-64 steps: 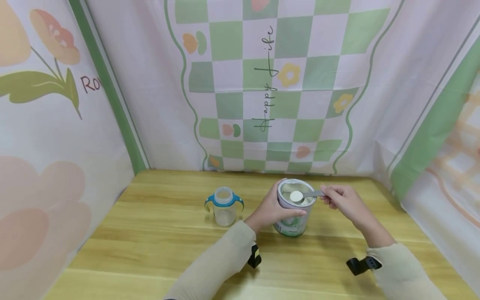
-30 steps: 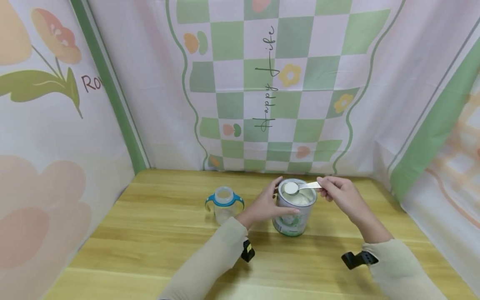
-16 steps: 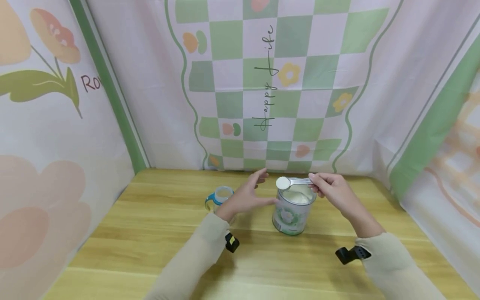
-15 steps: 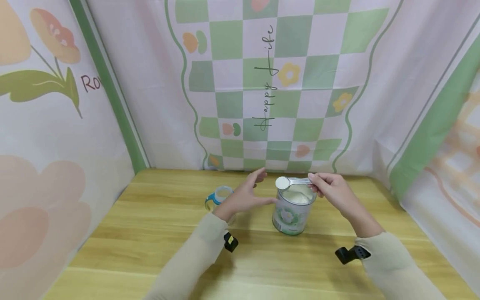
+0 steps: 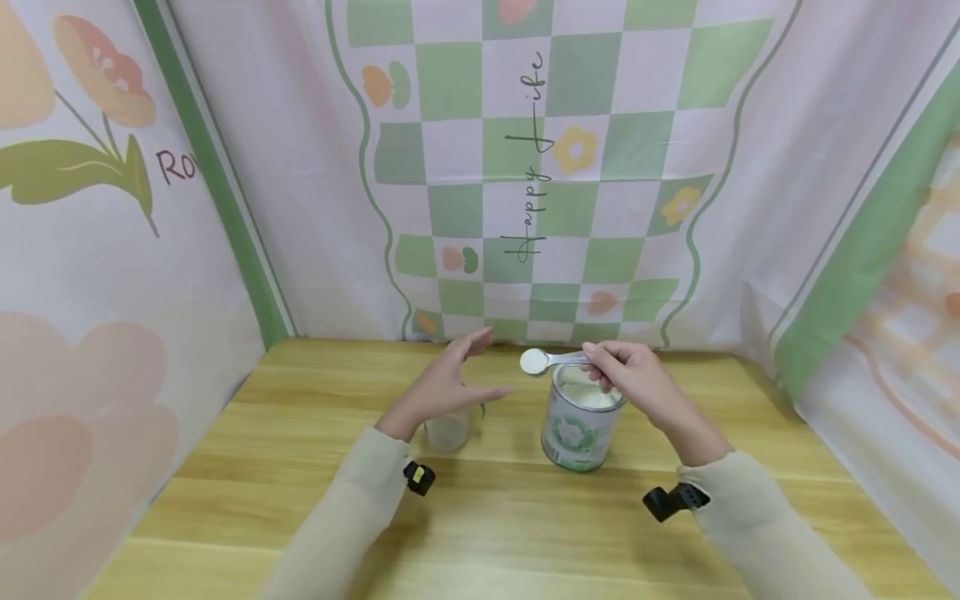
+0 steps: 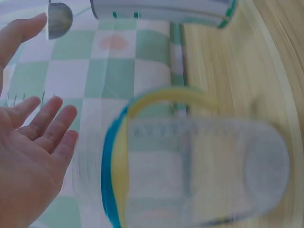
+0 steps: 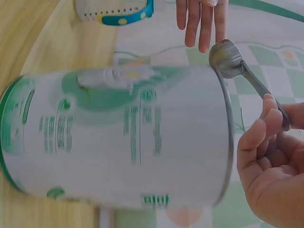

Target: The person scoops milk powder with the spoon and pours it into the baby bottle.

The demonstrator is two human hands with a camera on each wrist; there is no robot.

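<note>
My right hand (image 5: 633,379) pinches the handle of a metal measuring scoop (image 7: 226,59), level and filled with white powder. In the head view the scoop's bowl hangs in the air just left of the rim of an open milk powder can (image 5: 577,433). That can stands upright, with white powder inside. My left hand (image 5: 438,383) is held with fingers and thumb spread, holding nothing. Behind and below it stands a clear baby bottle (image 6: 209,166) with a blue collar and side handles; the hand hides its upper part in the head view. The bottle has no lid on.
A wooden table (image 5: 495,533) carries the can and the bottle. Patterned cloth (image 5: 517,250) hangs right behind the table's far edge and along both sides. Each wrist wears a black camera (image 5: 675,502).
The left hand has let go of the can and moved left to the bottle. The right hand has lifted the filled scoop out of the can and carried it left past the rim.
</note>
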